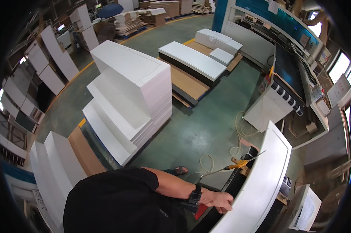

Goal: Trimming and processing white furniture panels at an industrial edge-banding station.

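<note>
My left hand (219,200), with a dark watch on its wrist, is at the near edge of a long white panel (257,182). Its fingers are curled against that edge, and the fingertips are partly hidden. The panel has a thin line running along its border and lies over a dark machine bed (210,219). Just beyond the hand, a yellow air blow gun (237,165) with a thin metal nozzle lies beside the panel. My right hand is out of sight.
A tall stepped stack of white panels (156,89) stands ahead on the left. Lower panel stacks (193,60) sit farther back on boards. A pale hose (206,163) loops over the green floor (198,132). A large machine (288,73) fills the right side.
</note>
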Action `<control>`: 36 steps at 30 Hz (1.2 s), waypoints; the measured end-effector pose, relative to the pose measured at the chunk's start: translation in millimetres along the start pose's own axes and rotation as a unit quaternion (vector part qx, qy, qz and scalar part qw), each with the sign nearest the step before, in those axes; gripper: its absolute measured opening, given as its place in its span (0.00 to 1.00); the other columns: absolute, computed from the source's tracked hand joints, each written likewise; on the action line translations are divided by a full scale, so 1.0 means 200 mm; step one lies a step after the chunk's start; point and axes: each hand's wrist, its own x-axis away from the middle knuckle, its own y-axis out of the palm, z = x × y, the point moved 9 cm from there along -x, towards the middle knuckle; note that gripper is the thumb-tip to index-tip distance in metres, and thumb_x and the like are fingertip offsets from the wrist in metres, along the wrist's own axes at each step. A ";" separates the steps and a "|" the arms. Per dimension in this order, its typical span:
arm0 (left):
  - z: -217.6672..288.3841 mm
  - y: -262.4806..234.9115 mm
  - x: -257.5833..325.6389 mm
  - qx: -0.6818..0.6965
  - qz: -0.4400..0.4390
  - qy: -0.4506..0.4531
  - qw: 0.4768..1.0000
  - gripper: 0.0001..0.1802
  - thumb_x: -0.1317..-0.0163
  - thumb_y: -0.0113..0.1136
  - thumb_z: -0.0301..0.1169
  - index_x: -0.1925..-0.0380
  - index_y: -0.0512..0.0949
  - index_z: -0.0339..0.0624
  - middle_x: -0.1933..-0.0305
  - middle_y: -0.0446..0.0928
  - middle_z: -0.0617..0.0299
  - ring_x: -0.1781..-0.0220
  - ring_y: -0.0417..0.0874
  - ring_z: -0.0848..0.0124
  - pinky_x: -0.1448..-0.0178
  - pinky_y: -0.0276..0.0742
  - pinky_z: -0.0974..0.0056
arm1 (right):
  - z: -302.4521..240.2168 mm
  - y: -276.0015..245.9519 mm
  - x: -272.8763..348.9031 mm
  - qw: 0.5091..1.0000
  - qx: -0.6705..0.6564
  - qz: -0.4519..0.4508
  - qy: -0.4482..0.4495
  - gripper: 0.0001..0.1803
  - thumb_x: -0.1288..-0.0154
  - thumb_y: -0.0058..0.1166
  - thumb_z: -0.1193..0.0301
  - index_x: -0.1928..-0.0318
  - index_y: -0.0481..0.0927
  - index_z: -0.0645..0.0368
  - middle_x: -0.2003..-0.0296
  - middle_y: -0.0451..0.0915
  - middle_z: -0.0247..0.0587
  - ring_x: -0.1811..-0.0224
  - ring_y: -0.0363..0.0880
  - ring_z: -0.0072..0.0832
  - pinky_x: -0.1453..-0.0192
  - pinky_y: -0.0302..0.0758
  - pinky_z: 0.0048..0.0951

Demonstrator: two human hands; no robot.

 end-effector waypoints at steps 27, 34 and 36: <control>0.84 -1.03 1.87 0.065 0.163 0.380 0.908 0.25 0.39 0.66 0.28 0.41 0.78 0.32 0.46 0.82 0.62 0.44 0.80 0.72 0.37 0.75 0.64 | -2.34 -0.26 0.29 0.924 -0.107 0.068 -0.360 0.24 0.25 0.61 0.62 0.39 0.80 0.68 0.45 0.83 0.57 0.46 0.85 0.44 0.43 0.84 0.40; 0.81 -1.77 2.43 0.167 0.278 0.472 0.820 0.30 0.39 0.70 0.27 0.36 0.76 0.35 0.41 0.80 0.60 0.39 0.79 0.69 0.32 0.73 0.62 | -2.49 0.12 0.15 0.887 -0.028 0.097 -0.450 0.30 0.30 0.68 0.56 0.42 0.81 0.72 0.49 0.81 0.64 0.46 0.81 0.52 0.45 0.83 0.50; 0.87 -1.87 2.52 0.169 0.274 0.490 0.810 0.30 0.40 0.70 0.27 0.36 0.77 0.35 0.41 0.80 0.60 0.39 0.79 0.69 0.32 0.73 0.62 | -2.40 0.20 0.11 0.880 0.026 0.161 -0.445 0.35 0.33 0.69 0.55 0.39 0.78 0.74 0.46 0.80 0.66 0.45 0.79 0.58 0.41 0.80 0.56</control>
